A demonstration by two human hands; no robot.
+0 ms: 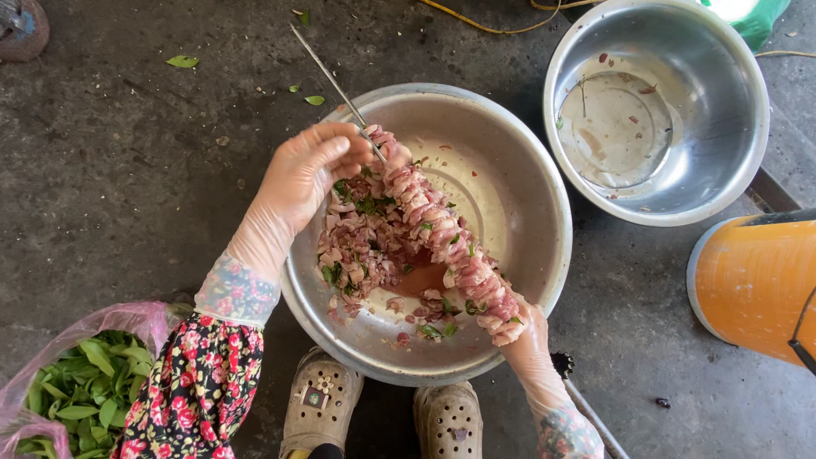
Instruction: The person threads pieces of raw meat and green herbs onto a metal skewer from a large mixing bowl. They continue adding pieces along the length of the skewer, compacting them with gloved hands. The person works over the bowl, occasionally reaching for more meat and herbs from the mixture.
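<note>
A person squats on a dark concrete floor over a wide steel bowl, threading chopped meat onto a long metal skewer. Both hands wear thin clear gloves. The left hand has its fingers closed around the skewer just above the packed meat. The right hand closes on the lower end of the loaded stretch, near the bowl's rim.

The skewer lies slantwise across the bowl, and most of its middle is already covered with tightly pressed pink pieces, while the upper end is bare. A fair heap of loose meat mixed with green leaves sits in the bowl, so I judge the work well along but unfinished.

A second, nearly empty steel bowl stands beside it, a pink bag of leaves lies by the left sleeve, and an orange container sits at the right.
</note>
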